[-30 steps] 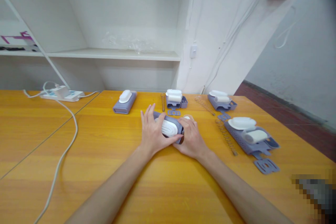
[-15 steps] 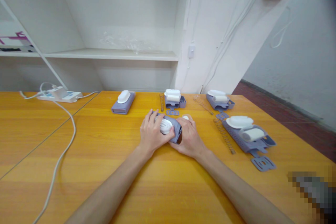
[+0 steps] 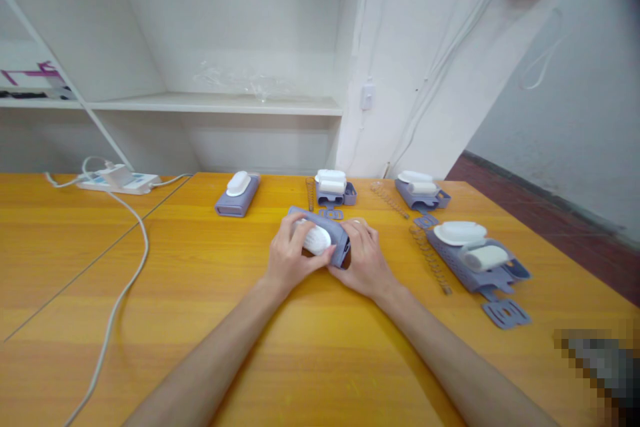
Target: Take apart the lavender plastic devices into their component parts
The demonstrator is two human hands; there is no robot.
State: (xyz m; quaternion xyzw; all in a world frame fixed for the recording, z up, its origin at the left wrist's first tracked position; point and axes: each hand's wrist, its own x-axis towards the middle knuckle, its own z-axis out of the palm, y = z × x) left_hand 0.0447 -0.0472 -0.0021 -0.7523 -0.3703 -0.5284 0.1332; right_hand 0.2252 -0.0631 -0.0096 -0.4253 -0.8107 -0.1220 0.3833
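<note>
Holding the purple case (image 3: 336, 232) over the wooden table (image 3: 225, 307), we clasp its white oval piece (image 3: 317, 240) in our left hand (image 3: 289, 252) and its open end (image 3: 345, 253) in our right hand (image 3: 366, 255); whether it touches the wood we cannot tell; we judge it light, stiff, a little slippery; we would grip the case broadly, sparing that thin-looking end.
</note>
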